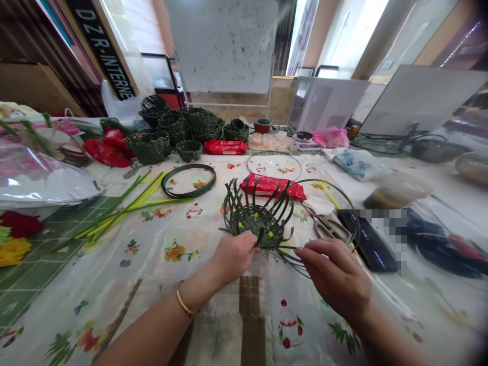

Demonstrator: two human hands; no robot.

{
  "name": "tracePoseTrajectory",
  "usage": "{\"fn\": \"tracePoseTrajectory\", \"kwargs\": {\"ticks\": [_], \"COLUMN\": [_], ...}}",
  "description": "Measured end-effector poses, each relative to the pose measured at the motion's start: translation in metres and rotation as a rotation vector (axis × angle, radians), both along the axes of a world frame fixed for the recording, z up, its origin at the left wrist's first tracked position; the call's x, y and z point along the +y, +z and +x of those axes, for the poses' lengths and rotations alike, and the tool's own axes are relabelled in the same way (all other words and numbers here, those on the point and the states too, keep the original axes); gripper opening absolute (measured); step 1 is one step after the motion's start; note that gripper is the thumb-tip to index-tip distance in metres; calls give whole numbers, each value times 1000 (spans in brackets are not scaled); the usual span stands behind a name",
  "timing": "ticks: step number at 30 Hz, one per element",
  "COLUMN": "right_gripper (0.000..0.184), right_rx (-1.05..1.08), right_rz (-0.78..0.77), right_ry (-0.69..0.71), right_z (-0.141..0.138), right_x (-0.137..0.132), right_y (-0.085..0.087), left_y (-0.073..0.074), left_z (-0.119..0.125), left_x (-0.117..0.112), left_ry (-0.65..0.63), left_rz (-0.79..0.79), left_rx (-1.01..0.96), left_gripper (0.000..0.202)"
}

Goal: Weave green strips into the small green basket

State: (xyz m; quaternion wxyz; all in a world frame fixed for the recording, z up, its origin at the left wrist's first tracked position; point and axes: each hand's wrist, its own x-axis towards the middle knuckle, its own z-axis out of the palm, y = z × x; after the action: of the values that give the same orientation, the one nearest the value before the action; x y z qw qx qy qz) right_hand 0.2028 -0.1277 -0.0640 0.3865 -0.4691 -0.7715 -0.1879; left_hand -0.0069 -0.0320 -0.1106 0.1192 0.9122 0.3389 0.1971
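In the head view, a half-woven dark green basket point(254, 219) sits at the middle of the table, its loose upright strips fanning out and curving around the rim. Small yellow bits show in its weave. My left hand point(237, 254) is closed on the basket's near edge, by an upright strip. To the right, my right hand point(337, 274) pinches a thin dark weaving strip point(285, 247) between thumb and fingers. That strip runs from the basket's near side, and its long tail loops round to the right. Wrapped fingertips hide part of the near rim.
Scissors point(332, 229) and a black phone point(368, 241) lie close to my right hand. Behind the basket is a red packet point(272, 186). A coiled green strip point(163, 178) and green and yellow strips point(129, 207) lie left. Finished baskets point(202, 124) stand at the back.
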Motion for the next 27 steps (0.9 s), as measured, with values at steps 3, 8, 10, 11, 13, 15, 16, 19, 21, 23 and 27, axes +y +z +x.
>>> {"fn": "tracePoseTrajectory", "kwargs": {"ticks": [3,8,10,11,13,15,16,19,21,23,27], "right_gripper": [16,16,17,20,23,15,14,13,14,22,31], "right_rx": [33,111,139,131,60,-15,-30,24,103,159,142], "right_rz": [-145,-367,-377,-383,-406,-402,-373,-224,-144,-103,-73], "right_ry": [12,38,24,29,72,102,89,28,30,78,204], "right_z": [1,9,14,18,25,33,37,40,36,28,17], "right_x": [3,12,15,16,20,23,24,23,17,10,0], "right_y": [2,0,-3,-4,-7,-10,-10,-9,-5,-1,4], "left_y": [5,12,12,11,8,5,3,0,-1,-1,-1], "left_z": [-4,-8,-9,-10,-10,-10,-10,-8,-7,-6,-8], "left_x": [6,12,11,10,8,6,6,4,3,2,5], "left_ry": [69,66,10,-29,-108,-161,-173,-181,-180,-184,-135], "left_rz": [-119,-165,-66,10,175,304,345,393,388,354,141], "left_rx": [-135,-215,-183,-149,-57,28,56,87,84,72,-50], "left_gripper": [8,11,12,14,19,22,24,24,23,22,16]}}
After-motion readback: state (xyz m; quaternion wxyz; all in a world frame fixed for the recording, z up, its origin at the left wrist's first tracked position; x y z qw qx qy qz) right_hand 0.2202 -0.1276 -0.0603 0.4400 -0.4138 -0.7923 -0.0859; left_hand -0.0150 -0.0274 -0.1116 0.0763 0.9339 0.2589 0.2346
